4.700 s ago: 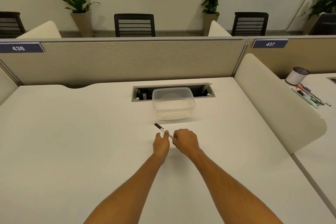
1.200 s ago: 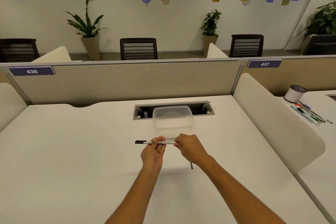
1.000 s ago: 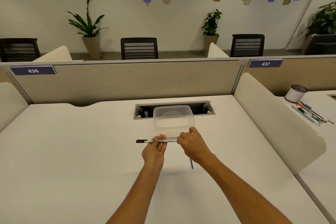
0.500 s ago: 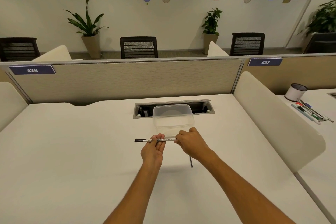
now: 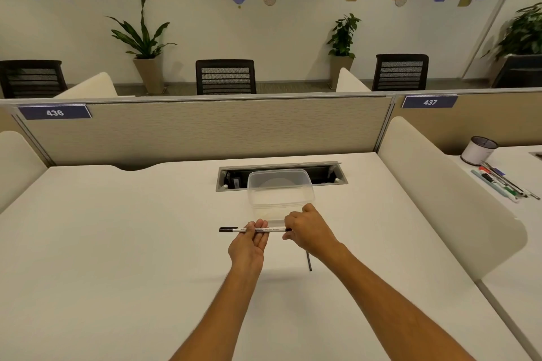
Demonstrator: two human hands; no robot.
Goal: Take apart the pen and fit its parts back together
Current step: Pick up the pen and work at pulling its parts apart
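Fingers of left hand (image 5: pixel 247 246) pinch pen (image 5: pixel 254 229) mid-barrel; right hand (image 5: pixel 308 231) closed around its right end. Pen held level above white desk (image 5: pixel 117 243), just in front of clear plastic container (image 5: pixel 280 193). Barrel white with dark printed label, black cap at left. Thin dark rod (image 5: pixel 308 261) lies on desk below right wrist.

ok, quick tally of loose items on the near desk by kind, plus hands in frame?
Pen, held level by both hands: 1
Thin dark loose part on the desk: 1
Clear plastic container: 1
Hands: 2, left hand, right hand
Total: 5
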